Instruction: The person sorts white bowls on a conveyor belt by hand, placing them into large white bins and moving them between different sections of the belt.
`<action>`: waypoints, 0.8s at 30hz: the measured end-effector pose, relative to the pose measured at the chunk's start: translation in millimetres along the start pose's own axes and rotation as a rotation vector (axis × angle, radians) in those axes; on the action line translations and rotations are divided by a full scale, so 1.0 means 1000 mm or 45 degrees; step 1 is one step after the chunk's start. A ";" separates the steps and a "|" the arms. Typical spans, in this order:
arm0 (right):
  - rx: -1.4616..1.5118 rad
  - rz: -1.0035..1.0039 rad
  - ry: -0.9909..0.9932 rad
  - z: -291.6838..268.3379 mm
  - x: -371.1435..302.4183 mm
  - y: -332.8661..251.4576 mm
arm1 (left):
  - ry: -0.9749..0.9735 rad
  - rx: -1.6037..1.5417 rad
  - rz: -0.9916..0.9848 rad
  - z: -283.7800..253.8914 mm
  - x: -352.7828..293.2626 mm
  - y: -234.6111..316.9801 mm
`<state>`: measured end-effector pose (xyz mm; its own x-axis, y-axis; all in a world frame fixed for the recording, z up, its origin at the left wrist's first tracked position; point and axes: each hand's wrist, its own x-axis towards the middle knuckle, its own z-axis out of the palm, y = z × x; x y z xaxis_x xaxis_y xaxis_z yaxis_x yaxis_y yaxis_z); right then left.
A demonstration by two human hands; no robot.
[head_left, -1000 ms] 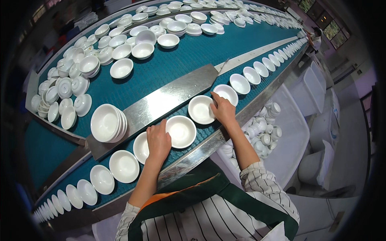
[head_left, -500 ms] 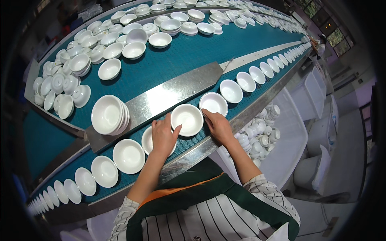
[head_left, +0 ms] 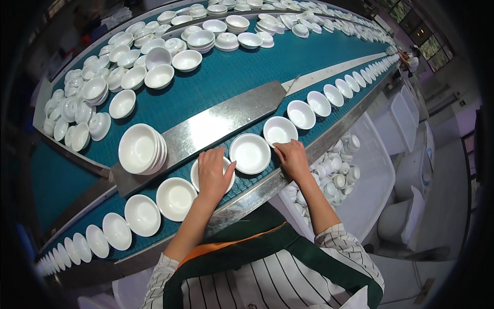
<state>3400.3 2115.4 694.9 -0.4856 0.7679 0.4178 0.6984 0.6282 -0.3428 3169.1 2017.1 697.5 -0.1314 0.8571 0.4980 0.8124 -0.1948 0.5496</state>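
A row of white bowls runs along the near lane of a teal conveyor belt (head_left: 231, 82). My left hand (head_left: 213, 174) lies flat on top of one white bowl (head_left: 196, 174) in that row, covering most of it. My right hand (head_left: 291, 158) rests on the belt's near edge, its fingertips touching the rim of the bowl (head_left: 279, 131) just beyond it. Between my hands sits another white bowl (head_left: 250, 153), untouched. A stack of white bowls (head_left: 140, 148) stands left of my left hand, behind the metal divider (head_left: 206, 129).
Many more white bowls crowd the far lane and left side of the belt. A steel rail (head_left: 257, 193) borders the near edge. A white bin (head_left: 375, 180) with several small white cups stands at the right. Another person (head_left: 409, 59) stands far along the line.
The bowls have travelled leftward along the belt. My right hand pulled back from the bowl rim toward the near edge; my left hand stays on its bowl and followed it.
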 end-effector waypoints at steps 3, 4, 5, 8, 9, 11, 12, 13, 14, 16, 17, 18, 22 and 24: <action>-0.009 0.009 -0.038 -0.004 -0.002 -0.001 | -0.100 0.028 -0.038 0.013 0.004 0.002; 0.030 -0.046 -0.015 -0.002 -0.001 0.002 | -0.138 0.083 -0.075 0.016 0.006 0.004; 0.070 -0.097 0.010 -0.001 0.000 0.004 | -0.177 0.139 -0.108 0.018 0.007 0.006; 0.256 -0.115 -0.021 -0.006 0.004 0.016 | -0.268 0.232 -0.221 0.025 0.014 0.011; 0.317 -0.057 -0.024 -0.014 0.009 0.013 | -0.257 0.239 -0.221 0.028 0.016 0.009; 0.317 -0.024 0.103 -0.020 0.017 0.023 | -0.248 0.241 -0.195 0.031 0.022 0.012; 0.309 0.049 0.091 -0.026 0.021 0.032 | -0.173 0.205 -0.153 0.033 0.025 0.016; 0.240 0.046 0.139 -0.028 0.025 0.043 | -0.097 0.169 -0.112 0.035 0.029 0.021; 0.171 0.043 0.190 -0.028 0.027 0.052 | -0.022 0.134 -0.069 0.036 0.032 0.025; 0.058 0.055 0.131 -0.028 0.024 0.066 | 0.000 0.064 -0.034 0.042 0.036 0.031; 0.004 0.022 0.105 -0.027 0.022 0.071 | 0.018 0.037 -0.024 0.045 0.038 0.034; -0.051 -0.011 0.079 -0.026 0.020 0.075 | 0.028 -0.005 -0.016 0.052 0.039 0.034; -0.079 -0.014 0.055 -0.029 0.017 0.078 | -0.088 0.036 -0.046 0.070 0.047 0.042; 0.054 0.002 0.029 -0.032 0.018 0.082 | -0.185 0.091 -0.126 0.076 0.052 0.047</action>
<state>3465.7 2176.6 700.7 -0.4718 0.7663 0.4361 0.6761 0.6319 -0.3790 3244.1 2088.7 698.1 -0.1335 0.9313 0.3388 0.8384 -0.0762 0.5397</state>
